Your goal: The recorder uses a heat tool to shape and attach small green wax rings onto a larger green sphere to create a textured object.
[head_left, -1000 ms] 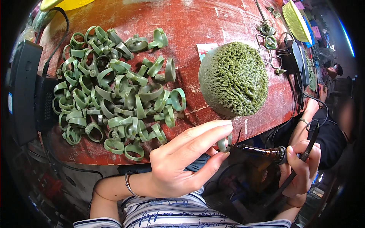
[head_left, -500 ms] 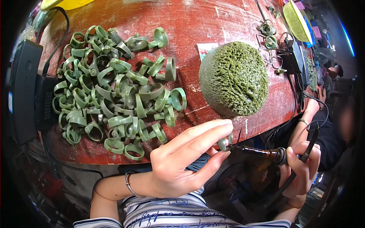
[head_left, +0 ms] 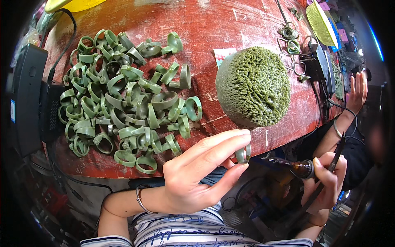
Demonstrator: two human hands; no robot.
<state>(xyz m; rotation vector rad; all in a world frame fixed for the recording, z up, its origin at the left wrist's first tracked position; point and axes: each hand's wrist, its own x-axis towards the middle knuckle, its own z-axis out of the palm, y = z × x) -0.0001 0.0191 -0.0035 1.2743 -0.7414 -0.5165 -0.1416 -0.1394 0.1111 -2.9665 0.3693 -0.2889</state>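
Note:
My left hand pinches a small green ring between thumb and fingers, just off the table's near edge. In my right hand is a corded soldering iron, its dark shiny barrel pointing left toward that ring. A gap separates the iron from the ring; its tip is blurred and hard to make out. To the left lies a heap of similar green rings, many with a short stub. Beyond my left hand stands a thick round green block with a rough, pitted top.
The red table has a worn surface. Black boxes with cables stand at its left edge. Toward the right are a power strip, loose wires and a yellow-green basket. A co-worker's raised hand shows at far right.
The soldering iron has drawn back right, away from the ring, which stays pinched in my left hand. The co-worker's hand has risen and opened.

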